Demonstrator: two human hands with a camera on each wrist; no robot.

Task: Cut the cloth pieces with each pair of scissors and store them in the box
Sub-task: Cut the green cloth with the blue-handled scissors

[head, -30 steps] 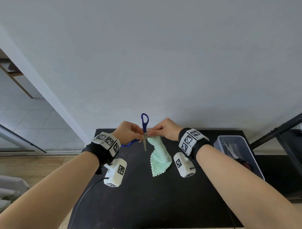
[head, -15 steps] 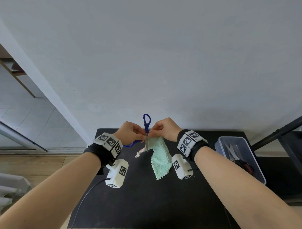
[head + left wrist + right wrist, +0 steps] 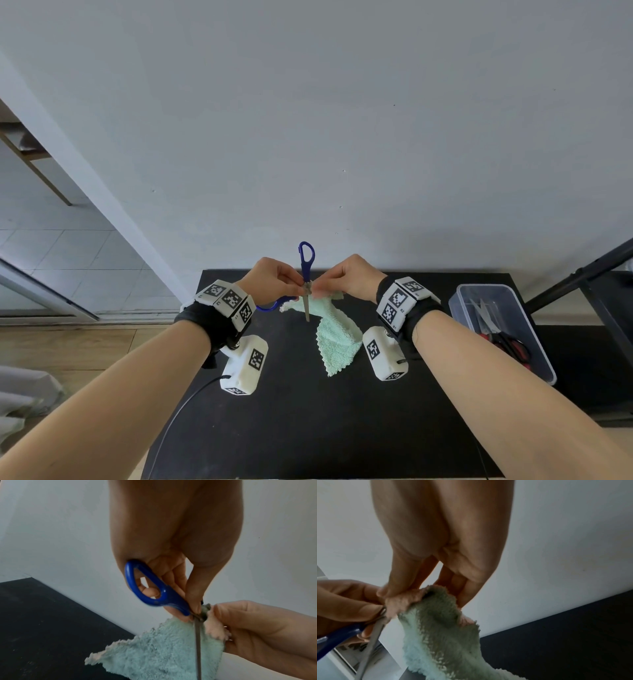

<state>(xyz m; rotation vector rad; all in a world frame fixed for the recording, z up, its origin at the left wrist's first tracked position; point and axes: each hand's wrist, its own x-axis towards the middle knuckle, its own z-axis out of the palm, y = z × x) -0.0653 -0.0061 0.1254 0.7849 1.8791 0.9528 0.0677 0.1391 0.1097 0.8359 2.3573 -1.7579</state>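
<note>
My left hand (image 3: 274, 284) grips blue-handled scissors (image 3: 306, 263) near the pivot, one handle loop up, the blade pointing down. In the left wrist view the blue handle (image 3: 154, 592) lies against my left fingers (image 3: 193, 599) and the blade runs down across the cloth. My right hand (image 3: 349, 281) pinches the top edge of a mint-green fluffy cloth (image 3: 337, 337) right beside the scissors; the cloth (image 3: 440, 635) hangs from my right fingers (image 3: 399, 586) down to the black table (image 3: 308, 428). A pale pink underside of the cloth (image 3: 214, 628) shows at the pinch.
A clear plastic box (image 3: 541, 356) at the table's right edge holds other scissors, one with red-and-black handles (image 3: 510, 346). A grey wall rises right behind the table. A dark frame (image 3: 582, 274) stands to the right; wooden floor lies to the left.
The cloth has spread out to the left of the blade, a corner now lying left of the scissors. Both hands stay close together at the pivot, barely shifted.
</note>
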